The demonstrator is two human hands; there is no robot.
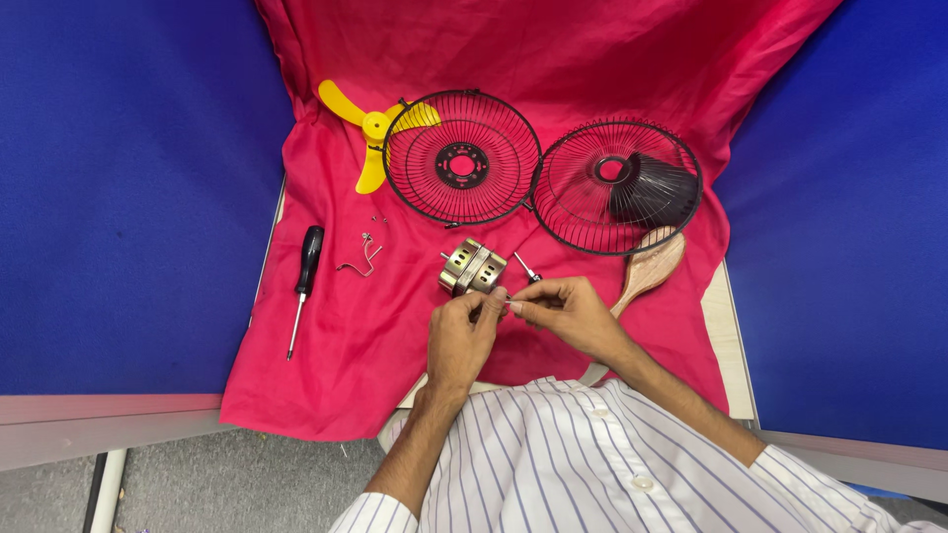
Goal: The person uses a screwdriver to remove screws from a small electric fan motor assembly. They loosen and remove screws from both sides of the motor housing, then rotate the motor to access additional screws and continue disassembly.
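At the bottom of the frame a striped shirt fills the lower centre, both forearms reaching up from it. Just above, the left hand and the right hand meet at centre frame, fingertips pressed together around something very small; what they pinch is too small to make out. Both hands are closed in a fine pinch, not spread.

Directly above the fingertips, touching or just short of the left hand, lies the motor, a brass-coloured metal block, with its thin shaft poking out to the right, just beside the right hand. Nothing stands between hands and motor.

Right of the right hand lies a wooden paddle-shaped piece, its lower end hidden behind the wrist. Left of centre: a bent wire clip with a few tiny loose parts above it (kind not discernible), then a black-handled screwdriver at the left.

Further up, two black wire fan guards sit side by side, touching: the left guard and the right guard, the latter holding a dark ribbed part. A yellow fan blade lies partly beneath the left guard. All rests on a red cloth over a table, only the table's edges showing, between blue partitions.
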